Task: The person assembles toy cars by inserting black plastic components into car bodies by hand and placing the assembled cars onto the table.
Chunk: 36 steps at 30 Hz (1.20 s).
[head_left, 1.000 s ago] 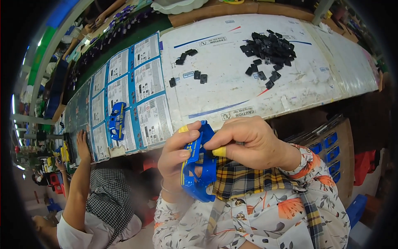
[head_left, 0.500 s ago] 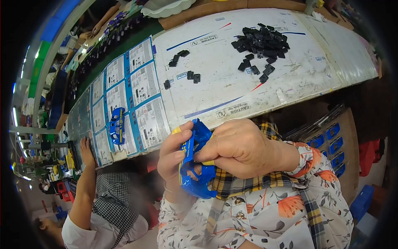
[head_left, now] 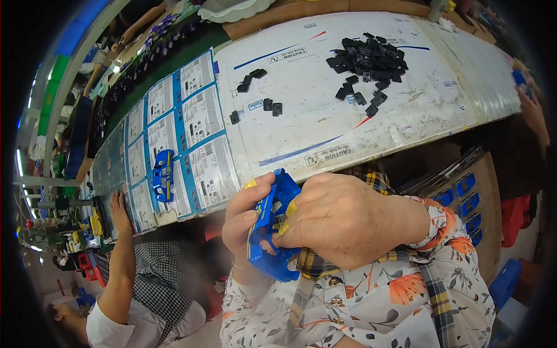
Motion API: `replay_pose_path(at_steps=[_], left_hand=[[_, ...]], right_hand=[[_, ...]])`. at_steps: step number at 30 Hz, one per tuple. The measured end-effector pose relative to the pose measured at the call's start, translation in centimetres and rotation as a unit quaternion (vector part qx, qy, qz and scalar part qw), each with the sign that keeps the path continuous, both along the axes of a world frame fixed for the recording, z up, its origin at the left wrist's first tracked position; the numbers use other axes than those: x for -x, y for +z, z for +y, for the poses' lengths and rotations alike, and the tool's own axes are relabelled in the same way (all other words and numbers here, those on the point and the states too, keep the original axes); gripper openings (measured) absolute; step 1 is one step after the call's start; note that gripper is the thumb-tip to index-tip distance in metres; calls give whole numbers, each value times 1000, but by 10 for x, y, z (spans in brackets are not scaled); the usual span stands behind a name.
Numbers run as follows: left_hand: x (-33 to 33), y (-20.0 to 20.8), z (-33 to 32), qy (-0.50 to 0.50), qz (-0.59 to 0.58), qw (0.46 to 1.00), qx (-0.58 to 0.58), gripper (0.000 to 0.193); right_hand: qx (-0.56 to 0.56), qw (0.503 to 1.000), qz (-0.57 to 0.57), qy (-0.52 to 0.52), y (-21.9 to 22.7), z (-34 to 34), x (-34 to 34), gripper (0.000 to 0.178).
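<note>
Above my lap, just off the table's near edge, my left hand (head_left: 239,223) grips a blue toy car body shell (head_left: 268,216) from its outer side. The shell stands on end, its hollow side facing right, with yellow marks along one side. My right hand (head_left: 342,223) is closed, its thumb and fingertips reaching into the hollow. Whatever those fingertips may hold is hidden behind the hand and shell. Yellow wrapping shows on fingers of both hands.
A pile of small black plastic plates (head_left: 371,58) lies on the white tabletop (head_left: 301,127), with several loose ones to the left. Another blue car shell (head_left: 163,176) rests on printed sheets (head_left: 203,168). A co-worker's arm (head_left: 119,261) is at left; another person's hand (head_left: 532,110) holds something blue at right.
My right hand has shifted slightly down along the shell, fingertips still inside. The shell has tilted a little. Another person's hand with a blue thing has appeared at the right edge.
</note>
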<state>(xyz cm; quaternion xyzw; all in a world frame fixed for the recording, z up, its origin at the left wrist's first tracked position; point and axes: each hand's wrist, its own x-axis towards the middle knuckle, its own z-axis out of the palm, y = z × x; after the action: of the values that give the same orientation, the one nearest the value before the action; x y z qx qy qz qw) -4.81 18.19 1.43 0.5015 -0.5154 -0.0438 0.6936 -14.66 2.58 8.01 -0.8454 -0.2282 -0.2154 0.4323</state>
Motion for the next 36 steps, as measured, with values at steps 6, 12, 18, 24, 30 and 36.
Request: replay_pose_path(at_steps=[6,12,18,24,30,36], left_hand=[[2,15,-2,17,40,998,-51,44],[6,14,-3,-40,174,978,-107,38],[21,1,-13,-32,217,974,-60,61],[23,21,-22,-38,432,893,-117,76],[5,-7,-9,-93,455,885,-32,65],[1,-5,-4,-64,464,882,-57,57]], right_hand=[[-34,998,-42,-27,-9,11,-3,14],[-23,996,-70,-49,-10,9,-1,17],[-123,991,3,-47,-30,-2,-6,14],[-109,979,124,-116,-27,-20,7,15],[-17,930,113,-348,-50,-84,31,15],[74,859,119,-492,-69,-150,63,17]])
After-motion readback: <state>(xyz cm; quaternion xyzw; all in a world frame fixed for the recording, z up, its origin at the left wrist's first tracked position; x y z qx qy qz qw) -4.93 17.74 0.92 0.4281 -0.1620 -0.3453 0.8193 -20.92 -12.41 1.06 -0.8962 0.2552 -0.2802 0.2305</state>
